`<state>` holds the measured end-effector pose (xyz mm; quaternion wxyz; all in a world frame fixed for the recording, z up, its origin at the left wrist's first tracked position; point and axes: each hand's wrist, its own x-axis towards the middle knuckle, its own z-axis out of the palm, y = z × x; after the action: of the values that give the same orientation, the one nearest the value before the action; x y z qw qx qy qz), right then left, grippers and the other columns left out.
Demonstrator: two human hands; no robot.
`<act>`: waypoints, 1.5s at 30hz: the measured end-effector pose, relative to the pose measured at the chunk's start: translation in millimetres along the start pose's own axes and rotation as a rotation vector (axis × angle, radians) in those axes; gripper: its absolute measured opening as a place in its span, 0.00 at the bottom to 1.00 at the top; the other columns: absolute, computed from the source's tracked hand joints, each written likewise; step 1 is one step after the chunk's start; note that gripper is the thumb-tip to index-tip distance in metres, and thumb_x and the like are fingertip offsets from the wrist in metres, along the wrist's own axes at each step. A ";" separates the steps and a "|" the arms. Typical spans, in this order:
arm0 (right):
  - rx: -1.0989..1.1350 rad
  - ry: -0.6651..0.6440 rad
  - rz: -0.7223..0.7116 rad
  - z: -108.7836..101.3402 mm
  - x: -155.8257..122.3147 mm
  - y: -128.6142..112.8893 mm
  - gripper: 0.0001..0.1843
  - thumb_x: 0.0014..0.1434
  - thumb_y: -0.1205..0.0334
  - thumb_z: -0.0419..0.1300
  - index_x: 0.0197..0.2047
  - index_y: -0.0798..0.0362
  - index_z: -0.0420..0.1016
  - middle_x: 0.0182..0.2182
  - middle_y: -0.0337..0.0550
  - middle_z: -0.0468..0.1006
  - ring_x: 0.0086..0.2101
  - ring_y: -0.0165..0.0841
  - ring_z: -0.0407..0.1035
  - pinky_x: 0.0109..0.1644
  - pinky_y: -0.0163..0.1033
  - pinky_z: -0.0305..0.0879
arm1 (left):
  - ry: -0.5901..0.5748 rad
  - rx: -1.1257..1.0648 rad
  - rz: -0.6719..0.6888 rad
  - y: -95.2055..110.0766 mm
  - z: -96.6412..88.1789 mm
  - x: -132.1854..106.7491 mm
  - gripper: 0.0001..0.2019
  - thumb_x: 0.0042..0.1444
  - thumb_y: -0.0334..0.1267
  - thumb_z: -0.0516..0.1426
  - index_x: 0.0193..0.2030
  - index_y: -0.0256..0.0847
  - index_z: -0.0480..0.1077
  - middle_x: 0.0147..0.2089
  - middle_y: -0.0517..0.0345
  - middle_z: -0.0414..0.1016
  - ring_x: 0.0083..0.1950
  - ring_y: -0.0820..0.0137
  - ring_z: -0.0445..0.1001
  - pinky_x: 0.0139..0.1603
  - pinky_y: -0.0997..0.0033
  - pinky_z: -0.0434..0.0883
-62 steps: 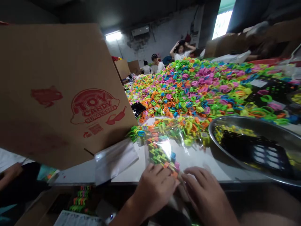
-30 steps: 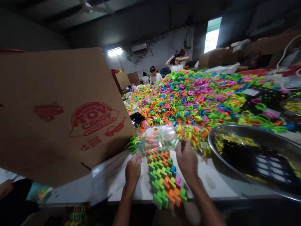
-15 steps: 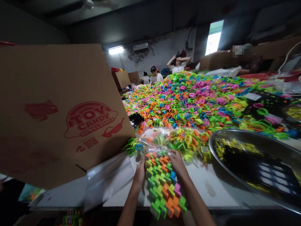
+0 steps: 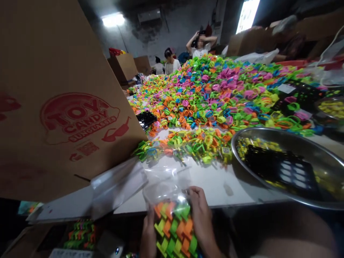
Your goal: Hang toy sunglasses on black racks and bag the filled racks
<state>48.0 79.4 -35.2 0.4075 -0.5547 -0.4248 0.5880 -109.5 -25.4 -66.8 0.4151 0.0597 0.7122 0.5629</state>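
Between my two hands is a clear plastic bag (image 4: 174, 227) packed with rows of orange, green and yellow plastic toy pieces. Its loose upper end is see-through and lies toward the table edge. My left hand (image 4: 149, 231) grips the bag's left side, with the fingers partly hidden behind it. On the other side my right hand (image 4: 201, 220) is closed around the right edge, thumb and fingers near the top of the pieces. The bag sits low, in front of the white table (image 4: 212, 184). A loose row of similar toy pieces (image 4: 200, 141) lies just beyond.
A large cardboard box (image 4: 61, 71) stands at left beside flat clear bags (image 4: 118, 184). A metal basin (image 4: 290, 132) with a black tray (image 4: 282, 172) is at right. Behind rises a big heap of colourful toy pieces (image 4: 204, 96). Several people (image 4: 172, 66) are at the back.
The bag and both hands have come down and back toward me, from over the table edge to below it. The view has tilted downward. Both hands still hold the bag.
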 end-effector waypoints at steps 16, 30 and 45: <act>-0.099 -0.233 0.057 -22.8 24.6 1.2 0.29 0.71 0.31 0.49 0.52 0.47 0.70 0.53 0.52 0.84 0.44 0.43 0.82 0.41 0.45 0.78 | -0.432 0.208 -0.018 68.5 -7.5 18.0 0.54 0.51 0.88 0.49 0.55 0.38 0.84 0.60 0.41 0.84 0.63 0.45 0.80 0.73 0.44 0.69; -0.478 -0.402 -0.180 -26.3 33.6 -6.7 0.20 0.65 0.42 0.56 0.31 0.49 0.74 0.30 0.42 0.80 0.35 0.41 0.74 0.41 0.42 0.63 | -0.351 0.343 0.081 70.9 -1.6 31.7 0.26 0.52 0.62 0.67 0.37 0.36 0.84 0.41 0.46 0.88 0.44 0.57 0.85 0.46 0.65 0.80; -0.717 -0.276 -0.211 -37.4 20.7 -17.3 0.16 0.68 0.52 0.55 0.30 0.47 0.72 0.28 0.46 0.81 0.31 0.43 0.75 0.37 0.41 0.58 | -0.287 0.339 0.148 69.4 -1.5 38.1 0.31 0.52 0.66 0.67 0.41 0.33 0.82 0.37 0.46 0.84 0.38 0.62 0.82 0.33 0.70 0.75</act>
<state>84.4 106.2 -25.9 0.1854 -0.5306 -0.7087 0.4265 -161.8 19.5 -27.6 0.4537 0.2602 0.7239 0.4499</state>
